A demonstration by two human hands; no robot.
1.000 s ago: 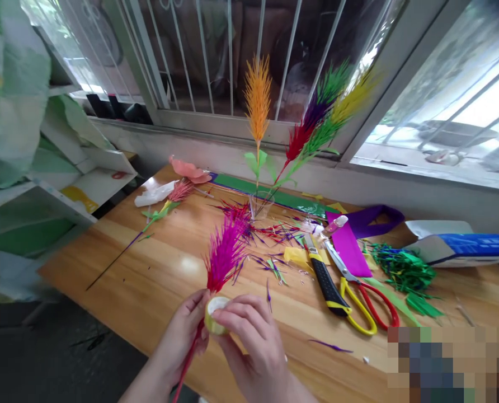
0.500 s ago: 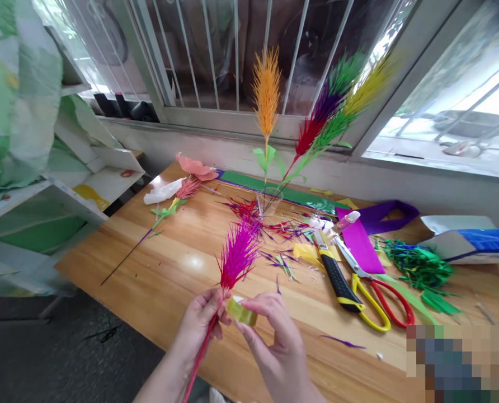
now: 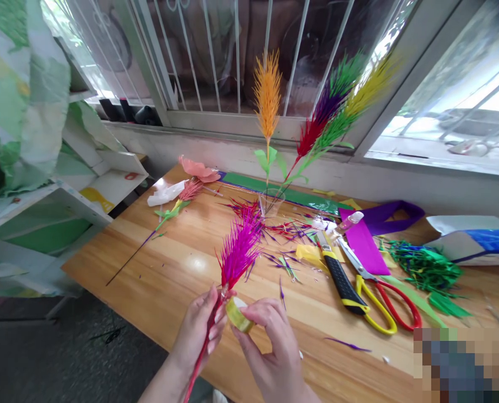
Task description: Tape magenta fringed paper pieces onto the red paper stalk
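My left hand (image 3: 201, 330) grips the red stem of a magenta paper plume (image 3: 239, 249), which points up and away over the wooden table (image 3: 169, 263). My right hand (image 3: 268, 347) holds a small roll of yellowish tape (image 3: 238, 314) right against the stem, just below the plume. Both hands are at the table's near edge.
A black-and-yellow utility knife (image 3: 339, 277) and red-and-yellow scissors (image 3: 379, 299) lie to the right. A clear cup (image 3: 270, 201) holds orange, red, green and yellow plumes. Purple paper (image 3: 365, 243), green scraps (image 3: 425, 268), a pink flower (image 3: 194, 168) and a white shelf (image 3: 90, 190) surround.
The tape roll has turned and moved closer to the stem, from lying flat between my hands to tilted against it. My view has shifted slightly left.
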